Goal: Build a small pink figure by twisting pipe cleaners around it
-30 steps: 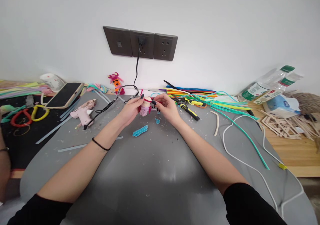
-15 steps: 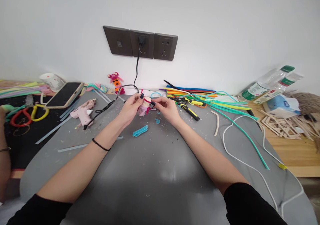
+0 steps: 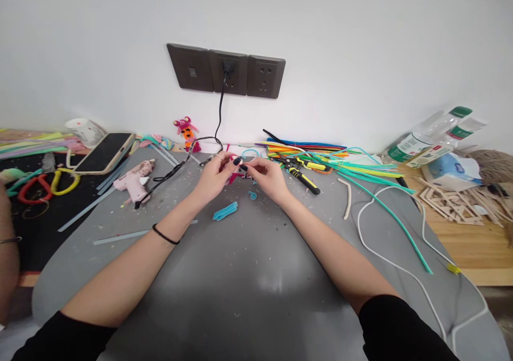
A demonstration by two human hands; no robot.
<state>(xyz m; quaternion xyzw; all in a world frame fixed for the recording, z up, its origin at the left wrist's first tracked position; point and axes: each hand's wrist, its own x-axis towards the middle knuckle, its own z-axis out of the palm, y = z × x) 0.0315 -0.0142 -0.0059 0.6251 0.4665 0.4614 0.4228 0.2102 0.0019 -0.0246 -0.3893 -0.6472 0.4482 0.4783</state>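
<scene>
Left of centre on the smooth grey tabletop [image 3: 240,286] lies a pale-pink glue gun [image 3: 133,183]; farther right, the left hand [image 3: 216,177] and right hand [image 3: 269,179], close together, pinch a small pink-and-white piece [image 3: 232,178], mostly hidden; then black-and-yellow pliers [image 3: 308,180].

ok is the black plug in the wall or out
In: the black plug sits in the middle socket plate, and its cord hangs down from there.

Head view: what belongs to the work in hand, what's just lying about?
Work in hand:
pink piece, between left hand and right hand
probably blue folded strip, blue coil, pliers, coloured strands

Apparently just lying about:
phone
plastic bottles
tissue pack
white cup
</scene>
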